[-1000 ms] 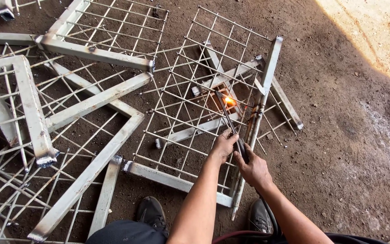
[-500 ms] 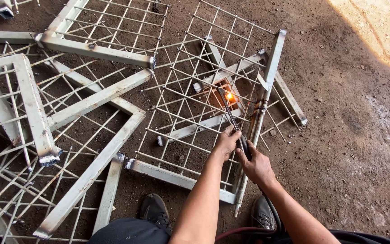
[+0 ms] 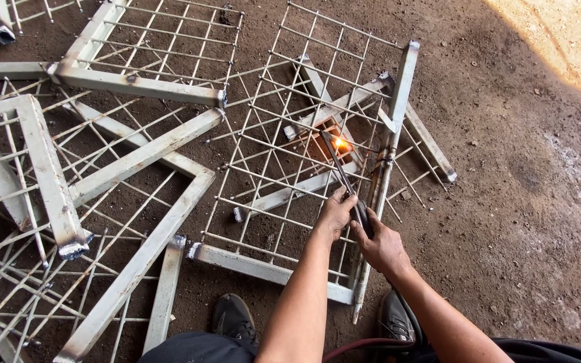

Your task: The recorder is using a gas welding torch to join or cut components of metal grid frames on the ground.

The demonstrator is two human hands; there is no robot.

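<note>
Both hands, left hand [image 3: 335, 214] and right hand [image 3: 382, 247], are gripping the long dark metal cutting torch [image 3: 344, 180] together, probably for steadiness, aiming its orange flame [image 3: 340, 143] mid-panel at the grey welded wire-mesh panel [image 3: 290, 134] lying on the dirt floor [image 3: 506, 202].

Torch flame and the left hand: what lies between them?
In the head view, only the torch's thin tubes over the wire grid panel lie between the flame and left hand.

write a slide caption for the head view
Both hands, left and right, hold a torch whose flame meets a metal grid frame on the dirt floor.
</note>
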